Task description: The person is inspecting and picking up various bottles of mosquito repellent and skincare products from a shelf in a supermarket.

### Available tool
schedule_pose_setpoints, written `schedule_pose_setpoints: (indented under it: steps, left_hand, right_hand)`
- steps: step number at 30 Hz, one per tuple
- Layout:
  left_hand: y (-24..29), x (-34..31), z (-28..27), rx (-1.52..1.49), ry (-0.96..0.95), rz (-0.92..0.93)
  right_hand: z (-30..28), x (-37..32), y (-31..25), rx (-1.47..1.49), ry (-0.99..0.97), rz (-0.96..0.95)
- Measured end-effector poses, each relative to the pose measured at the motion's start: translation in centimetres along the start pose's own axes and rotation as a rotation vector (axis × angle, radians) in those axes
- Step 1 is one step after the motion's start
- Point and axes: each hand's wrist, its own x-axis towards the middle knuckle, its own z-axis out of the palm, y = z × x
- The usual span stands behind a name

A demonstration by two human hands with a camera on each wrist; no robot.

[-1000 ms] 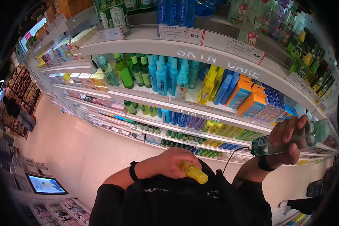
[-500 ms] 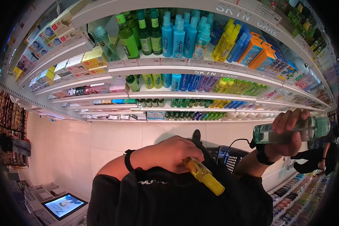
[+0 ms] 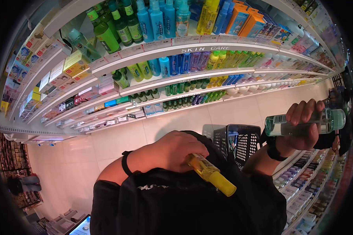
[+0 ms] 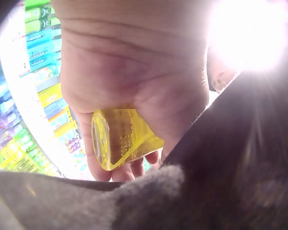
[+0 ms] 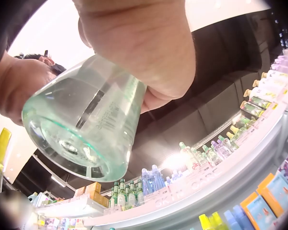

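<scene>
The left hand (image 3: 180,152) grips a yellow bottle (image 3: 210,172) in front of the black shirt, its yellow cap angled down to the right. In the left wrist view, the bottle's base (image 4: 105,139) shows under the palm (image 4: 129,62). At the right, the raised right hand (image 3: 304,123) has its fingers curled round a clear greenish bottle (image 3: 280,124), held nearly level with its pale green cap to the right. The right wrist view shows that bottle's base (image 5: 72,143) close up, below the hand (image 5: 144,48).
Shelves marked SKIN CARE (image 3: 206,49) carry rows of bottles and boxes ahead. A black basket (image 3: 243,127) stands between the body and the shelves. More shelving (image 3: 306,176) is at the lower right. People stand at the far left and far right, and a screen (image 3: 81,226) is at the bottom left.
The head view has tilted down and turned, so the shelves sit higher and the basket has come into sight. Both hands keep their bottles; the yellow one shows more of its length.
</scene>
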Motion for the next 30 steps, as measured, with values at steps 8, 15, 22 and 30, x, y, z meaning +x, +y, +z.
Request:
schedule_pose_setpoints:
  steps: [8,15,22,30]
  left_hand:
    - [1.4,2.2,2.9,0.052,-0.017,-0.038]
    - [2.4,8.4,10.2,0.008,-0.023,0.004]
    - [3.9,11.0,13.7,0.05,-0.014,-0.022]
    - [6.6,12.1,17.5,0.171,0.028,-0.109]
  right_hand:
    - [-3.5,-0.4,-2.9,0.014,-0.018,-0.074]
    - [-11.1,-2.4,-9.7,-0.052,-0.002,-0.064]
    - [-15.6,-3.7,-12.5,-0.038,0.004,-0.038]
    - [-19.8,-5.2,-12.8,0.103,0.019,0.011]
